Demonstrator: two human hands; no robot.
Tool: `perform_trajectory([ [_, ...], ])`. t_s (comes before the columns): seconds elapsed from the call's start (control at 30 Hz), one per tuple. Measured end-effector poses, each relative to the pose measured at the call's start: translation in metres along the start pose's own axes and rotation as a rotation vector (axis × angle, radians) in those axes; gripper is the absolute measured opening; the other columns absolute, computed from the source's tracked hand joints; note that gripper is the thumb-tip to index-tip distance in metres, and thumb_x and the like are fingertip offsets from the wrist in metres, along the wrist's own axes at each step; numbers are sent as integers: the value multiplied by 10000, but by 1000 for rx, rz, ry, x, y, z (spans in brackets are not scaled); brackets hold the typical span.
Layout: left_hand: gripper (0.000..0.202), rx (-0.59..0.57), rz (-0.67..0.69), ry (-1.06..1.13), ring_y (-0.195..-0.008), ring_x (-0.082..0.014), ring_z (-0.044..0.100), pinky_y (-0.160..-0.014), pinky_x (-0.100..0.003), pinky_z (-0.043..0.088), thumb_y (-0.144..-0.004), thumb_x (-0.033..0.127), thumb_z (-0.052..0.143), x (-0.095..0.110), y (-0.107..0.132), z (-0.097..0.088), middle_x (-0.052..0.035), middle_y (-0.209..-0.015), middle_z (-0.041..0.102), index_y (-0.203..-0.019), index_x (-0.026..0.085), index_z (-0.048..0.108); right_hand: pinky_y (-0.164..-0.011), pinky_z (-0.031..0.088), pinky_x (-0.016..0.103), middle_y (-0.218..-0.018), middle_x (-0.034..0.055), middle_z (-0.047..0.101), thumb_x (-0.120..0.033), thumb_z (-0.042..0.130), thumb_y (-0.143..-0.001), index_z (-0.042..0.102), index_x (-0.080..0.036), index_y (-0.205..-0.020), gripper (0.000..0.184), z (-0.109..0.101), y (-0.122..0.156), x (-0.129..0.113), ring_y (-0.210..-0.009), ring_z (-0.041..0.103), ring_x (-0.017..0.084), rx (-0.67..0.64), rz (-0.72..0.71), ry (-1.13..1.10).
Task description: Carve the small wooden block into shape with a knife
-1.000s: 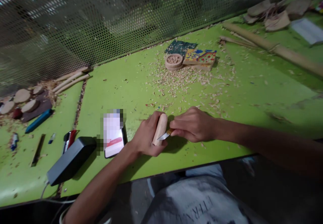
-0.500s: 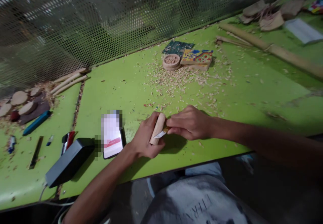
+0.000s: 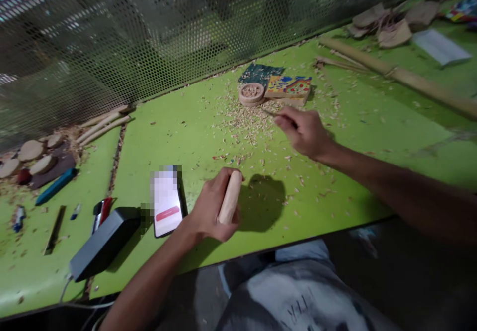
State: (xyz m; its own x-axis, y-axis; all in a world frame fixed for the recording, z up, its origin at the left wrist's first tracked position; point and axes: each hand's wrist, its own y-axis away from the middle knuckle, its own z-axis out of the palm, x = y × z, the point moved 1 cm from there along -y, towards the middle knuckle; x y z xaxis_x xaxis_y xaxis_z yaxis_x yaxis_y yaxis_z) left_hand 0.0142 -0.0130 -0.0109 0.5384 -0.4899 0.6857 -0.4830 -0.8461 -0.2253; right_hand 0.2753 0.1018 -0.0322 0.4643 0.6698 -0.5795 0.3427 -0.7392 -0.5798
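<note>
My left hand (image 3: 210,206) is wrapped round a pale, rounded piece of wood (image 3: 230,198), held just above the green table (image 3: 179,132) near its front edge. My right hand (image 3: 303,129) is stretched out over the heap of wood shavings (image 3: 253,120), fingers closed on a small carving knife (image 3: 274,114) whose tip points left toward a round carved wooden disc (image 3: 251,93). Behind the disc lie a colourfully painted block (image 3: 288,87) and a dark green one (image 3: 261,71).
A phone (image 3: 167,201) and a black box with a cable (image 3: 104,244) lie left of my left hand. Further left are red and blue tools, wooden discs (image 3: 32,149) and sticks. A long bamboo pole (image 3: 402,75) and wood scraps sit far right. Metal mesh backs the table.
My right hand has drawn the knife away from the wood piece and moved up and to the right, over the shavings near the carved disc. My left hand still grips the wood.
</note>
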Motion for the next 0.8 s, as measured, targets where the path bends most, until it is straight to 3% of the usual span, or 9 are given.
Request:
perform_trajectory([
  [0.1, 503, 4, -26, -97, -671, -201, 581, -600, -367, 461, -657, 328, 585, -7, 0, 1, -39, -908, 626, -1138, 228, 473, -549, 303, 256, -613, -75, 503, -426, 526, -1083, 619, -200, -886, 314, -3, -3, -2, -515, 419, 88, 32, -13, -57],
  [0.23, 561, 30, -35, -190, -694, -221, 601, -615, -383, 474, -679, 367, 623, -19, -1, 3, -58, -931, 637, -1193, 223, 449, -550, 342, 224, -668, -60, 612, -392, 518, -1093, 648, -186, -965, 276, 15, 14, -36, -523, 513, 74, -196, -194, -138],
  [0.33, 565, 82, -29, -204, -683, -200, 590, -611, -364, 470, -677, 346, 629, -21, -2, 3, -51, -951, 628, -1196, 228, 442, -575, 361, 218, -711, -40, 674, -384, 504, -1103, 650, -184, -999, 268, 25, 27, -55, -563, 581, 79, -277, -284, -140],
  [0.57, 524, 183, -44, 27, -830, -211, 625, -696, -370, 512, -670, 249, 626, -18, -6, 13, -58, -1060, 596, -1166, 239, 457, -577, 365, 231, -733, -42, 704, -384, 464, -1120, 622, -196, -988, 279, 31, 35, -70, -573, 599, 84, -257, -396, -149],
  [0.8, 602, 119, -44, 37, -790, -217, 652, -681, -390, 532, -644, 234, 603, -14, -2, 20, -55, -1046, 622, -1221, 243, 431, -570, 363, 242, -736, -42, 706, -391, 456, -1119, 618, -197, -975, 290, 34, 37, -70, -562, 598, 87, -258, -397, -134],
])
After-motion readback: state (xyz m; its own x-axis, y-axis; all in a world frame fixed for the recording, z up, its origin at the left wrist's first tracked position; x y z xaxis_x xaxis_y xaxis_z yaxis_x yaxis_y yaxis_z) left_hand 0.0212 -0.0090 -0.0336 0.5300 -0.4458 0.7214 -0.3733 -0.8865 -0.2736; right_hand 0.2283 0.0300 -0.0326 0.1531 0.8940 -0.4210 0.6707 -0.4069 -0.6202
